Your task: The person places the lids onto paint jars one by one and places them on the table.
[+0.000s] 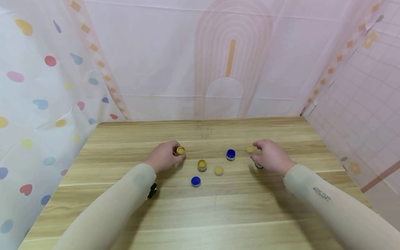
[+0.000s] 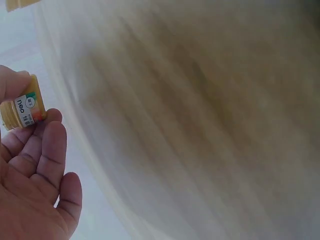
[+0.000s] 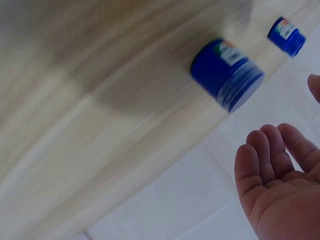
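Note:
My left hand pinches a small yellow paint jar between thumb and fingers; its label reads "deli". The jar's yellow top faces up in the head view. My right hand hovers over the table's right part, thumb and fingers apart and holding nothing. A yellow lid lies by its fingertips. Partly hidden under this hand is another jar. In the right wrist view, a blue paint jar with a pale top stands near the fingers, and a second blue jar is farther off.
Between the hands stand a yellow jar and a blue jar. A yellow lid and a blue lid lie nearer me. The wooden table meets patterned cloth at the back and sides.

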`<state>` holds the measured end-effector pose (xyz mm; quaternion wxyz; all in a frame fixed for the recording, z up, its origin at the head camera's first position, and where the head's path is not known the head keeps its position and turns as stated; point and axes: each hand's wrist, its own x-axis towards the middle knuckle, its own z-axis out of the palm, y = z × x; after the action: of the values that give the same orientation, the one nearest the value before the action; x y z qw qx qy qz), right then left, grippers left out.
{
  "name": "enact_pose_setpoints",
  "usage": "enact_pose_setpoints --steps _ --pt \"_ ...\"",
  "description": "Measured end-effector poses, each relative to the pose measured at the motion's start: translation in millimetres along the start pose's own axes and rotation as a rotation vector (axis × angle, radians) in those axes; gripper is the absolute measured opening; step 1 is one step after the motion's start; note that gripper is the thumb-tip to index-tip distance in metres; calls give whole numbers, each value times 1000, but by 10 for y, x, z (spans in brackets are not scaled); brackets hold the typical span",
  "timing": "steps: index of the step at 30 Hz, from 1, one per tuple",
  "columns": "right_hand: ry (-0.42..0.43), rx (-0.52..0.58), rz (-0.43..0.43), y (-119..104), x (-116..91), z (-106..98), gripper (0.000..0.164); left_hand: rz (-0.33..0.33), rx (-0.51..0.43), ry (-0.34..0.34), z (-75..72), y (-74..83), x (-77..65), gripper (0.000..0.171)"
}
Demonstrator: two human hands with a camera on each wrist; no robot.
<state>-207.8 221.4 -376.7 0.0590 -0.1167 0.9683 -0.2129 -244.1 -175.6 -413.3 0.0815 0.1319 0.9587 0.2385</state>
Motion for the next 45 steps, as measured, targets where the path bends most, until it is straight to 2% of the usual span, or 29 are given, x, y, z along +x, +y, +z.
enact_pose_setpoints --steps 8,16,23,30,40,45 --pt "-85 -158 -47 9 331 -21 52 14 -28 18 -67 79 -175 29" --pt "-159 -190 -8 131 544 45 52 29 -59 19 -63 187 -280 27" --pt "-188 -213 8 149 571 66 44 83 -37 30 -41 265 -323 30" --pt "-186 -243 -22 141 560 99 33 95 -51 17 -17 281 -316 29" --pt "-160 -247 -10 107 510 72 39 91 -54 8 3 287 -299 28" --pt "-150 -205 -17 32 452 -2 42 99 -56 5 25 302 -277 27"
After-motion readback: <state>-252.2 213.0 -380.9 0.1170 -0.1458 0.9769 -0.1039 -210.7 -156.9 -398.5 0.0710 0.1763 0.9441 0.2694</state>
